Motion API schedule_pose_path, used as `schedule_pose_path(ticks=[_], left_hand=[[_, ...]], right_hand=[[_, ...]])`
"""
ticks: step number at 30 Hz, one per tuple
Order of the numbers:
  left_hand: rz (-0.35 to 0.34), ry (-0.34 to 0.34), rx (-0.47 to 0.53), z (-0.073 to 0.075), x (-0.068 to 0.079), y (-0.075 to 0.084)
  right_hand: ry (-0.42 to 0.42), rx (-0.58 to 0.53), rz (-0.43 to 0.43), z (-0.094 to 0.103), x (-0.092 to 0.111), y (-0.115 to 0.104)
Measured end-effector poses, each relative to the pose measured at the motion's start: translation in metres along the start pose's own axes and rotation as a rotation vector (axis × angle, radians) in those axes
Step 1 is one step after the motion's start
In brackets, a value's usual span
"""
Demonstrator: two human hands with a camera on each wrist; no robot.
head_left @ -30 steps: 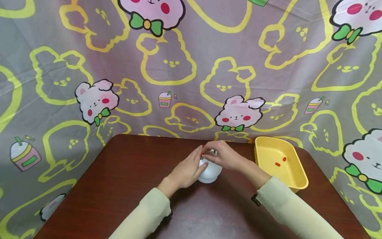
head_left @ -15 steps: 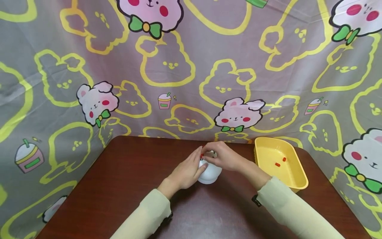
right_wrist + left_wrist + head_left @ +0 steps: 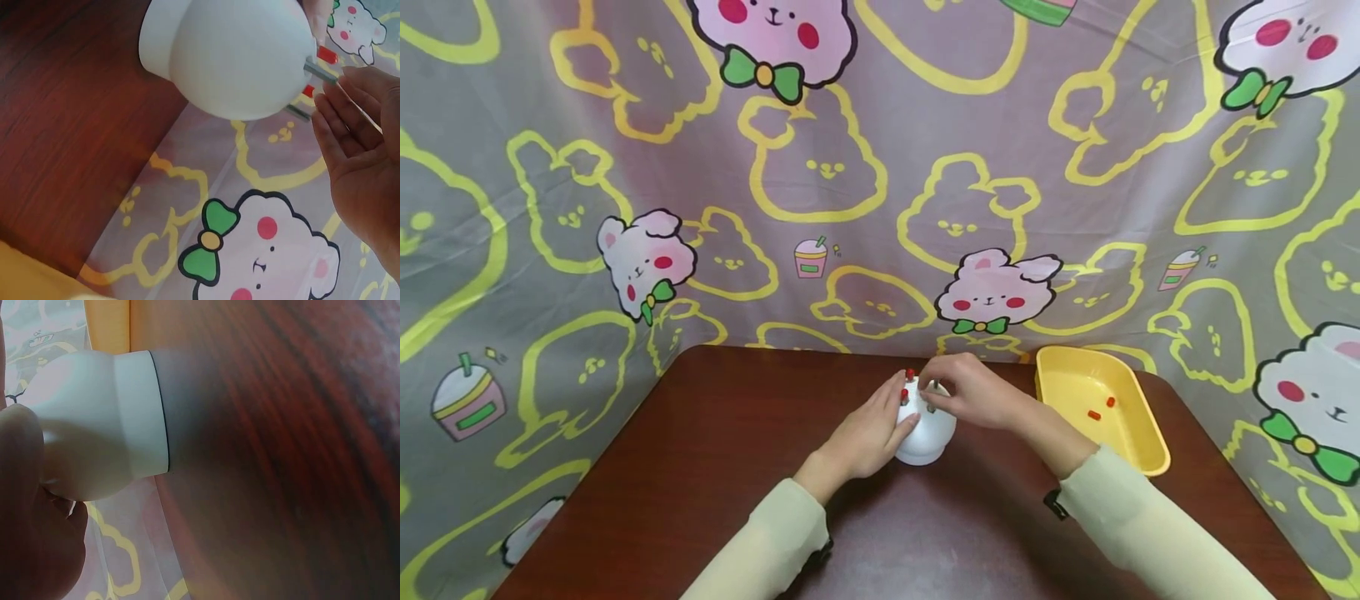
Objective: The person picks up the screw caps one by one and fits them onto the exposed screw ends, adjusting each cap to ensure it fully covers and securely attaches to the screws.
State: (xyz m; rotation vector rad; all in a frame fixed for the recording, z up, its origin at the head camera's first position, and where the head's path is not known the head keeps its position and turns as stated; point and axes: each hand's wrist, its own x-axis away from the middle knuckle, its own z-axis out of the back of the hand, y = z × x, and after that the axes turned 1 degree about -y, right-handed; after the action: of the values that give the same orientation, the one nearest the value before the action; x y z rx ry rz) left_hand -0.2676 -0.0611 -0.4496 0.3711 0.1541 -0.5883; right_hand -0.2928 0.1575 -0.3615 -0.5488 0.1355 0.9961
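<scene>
A white, round-bodied piece [image 3: 923, 435] with a short base stands on the table, metal pegs poking from its top. Two pegs carry red caps [image 3: 904, 397]; a bare grey peg [image 3: 321, 72] and another bare one show in the right wrist view. My left hand [image 3: 867, 433] holds the white piece from its left side, its thumb [image 3: 22, 434] across the front. My right hand [image 3: 973, 392] is over the top right, fingers bent loosely with nothing visible between them. Its fingertips are right at the end of the bare grey peg in the right wrist view.
A yellow tray [image 3: 1152, 446] stands at the right rear of the brown table [image 3: 730, 450], two loose red caps [image 3: 1094, 415] lying in it. A patterned cloth [image 3: 850, 192] hangs behind the table and along its sides.
My right hand has let go of the red cap at the front left peg and shifted slightly right. Both capped pegs now show. The left hand stays in place.
</scene>
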Motion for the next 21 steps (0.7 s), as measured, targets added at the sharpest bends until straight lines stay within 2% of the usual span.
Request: schedule_pose_path(ticks=[13, 21], left_hand=[[-0.010, 0.018, -0.006, -0.003, 0.001, 0.000], [-0.017, 0.034, -0.005, -0.004, -0.001, -0.002]], right_hand=[[0.001, 0.042, -0.007, 0.018, 0.015, 0.002], [-0.008, 0.120, -0.045, 0.034, 0.027, 0.012]])
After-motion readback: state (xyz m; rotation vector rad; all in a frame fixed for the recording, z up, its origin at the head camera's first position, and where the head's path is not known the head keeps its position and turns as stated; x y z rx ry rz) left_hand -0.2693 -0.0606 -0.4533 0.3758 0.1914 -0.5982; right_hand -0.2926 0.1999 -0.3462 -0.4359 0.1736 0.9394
